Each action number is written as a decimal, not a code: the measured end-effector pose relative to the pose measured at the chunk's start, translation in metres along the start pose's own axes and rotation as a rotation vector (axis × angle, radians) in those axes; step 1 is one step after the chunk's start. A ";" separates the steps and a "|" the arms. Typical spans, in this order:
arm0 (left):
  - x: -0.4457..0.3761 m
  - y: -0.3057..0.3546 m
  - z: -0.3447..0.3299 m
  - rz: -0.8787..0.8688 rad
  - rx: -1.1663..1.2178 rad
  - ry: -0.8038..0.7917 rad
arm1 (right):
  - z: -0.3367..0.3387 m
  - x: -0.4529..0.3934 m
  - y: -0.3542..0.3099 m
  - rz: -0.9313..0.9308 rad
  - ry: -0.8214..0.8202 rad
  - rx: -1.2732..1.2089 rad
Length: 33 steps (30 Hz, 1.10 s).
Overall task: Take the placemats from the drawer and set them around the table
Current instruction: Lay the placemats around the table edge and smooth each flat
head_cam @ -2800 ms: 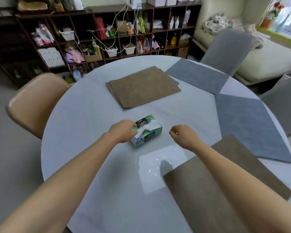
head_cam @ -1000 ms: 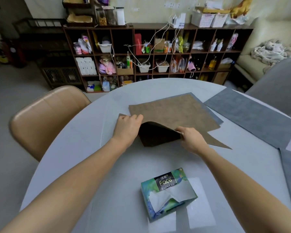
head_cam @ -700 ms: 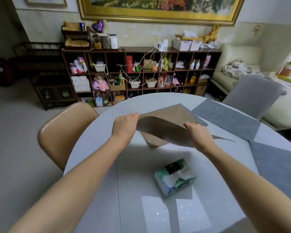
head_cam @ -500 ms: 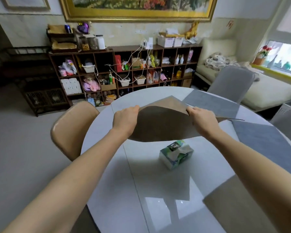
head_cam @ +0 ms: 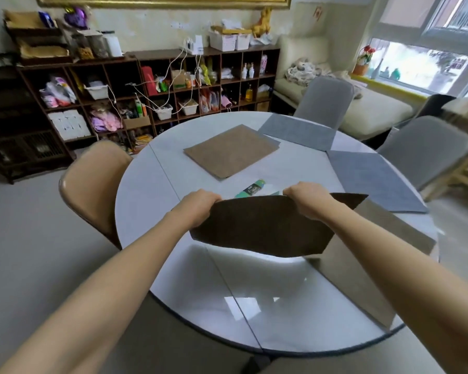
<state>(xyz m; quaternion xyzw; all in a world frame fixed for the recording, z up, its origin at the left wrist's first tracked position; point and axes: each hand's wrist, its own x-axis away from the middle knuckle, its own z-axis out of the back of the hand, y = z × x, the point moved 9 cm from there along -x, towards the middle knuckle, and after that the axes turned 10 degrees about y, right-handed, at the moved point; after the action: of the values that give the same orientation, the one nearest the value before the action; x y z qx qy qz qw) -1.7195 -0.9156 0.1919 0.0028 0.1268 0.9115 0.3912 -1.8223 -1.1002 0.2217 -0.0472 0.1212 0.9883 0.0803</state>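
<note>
I hold a brown placemat [head_cam: 262,228] in the air over the near half of the round white table [head_cam: 157,182]; its dark underside faces me. My left hand [head_cam: 200,205] grips its top left edge and my right hand [head_cam: 307,198] grips the top edge further right. A second brown placemat [head_cam: 230,151] lies flat at the far middle, on top of a grey one. Two grey placemats lie at the far right [head_cam: 299,130] and right [head_cam: 373,179]. Another brown placemat [head_cam: 368,268] lies at the near right edge.
A green tissue box [head_cam: 250,188] sits mid-table, mostly hidden behind the held mat. A tan chair [head_cam: 92,176] stands at the table's left, two grey chairs [head_cam: 324,101] [head_cam: 427,147] at the far right. A cluttered dark shelf unit [head_cam: 146,87] lines the back wall.
Both hands lifted the top brown placemat off the far stack and drew it back toward me over the tissue box. Earlier, my left hand held the tissue box.
</note>
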 end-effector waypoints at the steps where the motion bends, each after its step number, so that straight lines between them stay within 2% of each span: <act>1: 0.003 0.002 -0.003 -0.008 -0.002 -0.001 | -0.013 0.007 0.001 -0.033 -0.031 0.003; 5: 0.009 0.009 -0.005 -0.025 0.026 0.049 | -0.029 0.013 0.008 -0.118 0.046 0.003; 11: -0.004 -0.003 0.010 0.053 0.025 0.194 | 0.000 0.000 0.002 -0.060 0.131 0.106; 13: -0.007 0.000 0.017 0.014 0.001 0.297 | 0.000 0.004 -0.002 -0.044 0.126 0.104; 15: -0.006 0.006 0.015 -0.115 -0.051 0.395 | -0.007 0.009 -0.006 -0.019 0.115 0.080; 17: 0.000 0.003 -0.010 -0.195 -0.125 0.284 | -0.027 0.017 -0.016 0.055 0.036 0.073; 20: 0.024 -0.011 -0.070 -0.198 -0.181 -0.074 | -0.066 0.039 -0.038 0.222 -0.099 0.060; 24: 0.056 -0.017 -0.121 -0.192 -0.212 -0.329 | -0.104 0.061 -0.069 0.436 -0.205 0.039; 29: 0.053 -0.027 -0.145 -0.162 -0.244 -0.480 | -0.141 0.064 -0.085 0.498 -0.281 0.012; 33: 0.036 -0.033 -0.154 -0.249 -0.317 -0.583 | -0.159 0.060 -0.099 0.465 -0.341 -0.048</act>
<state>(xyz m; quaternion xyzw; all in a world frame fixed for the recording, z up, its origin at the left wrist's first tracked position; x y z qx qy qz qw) -1.7371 -0.9037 0.0315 0.1868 -0.1337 0.8260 0.5148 -1.8524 -1.0359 0.0380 0.1469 0.0902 0.9764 -0.1304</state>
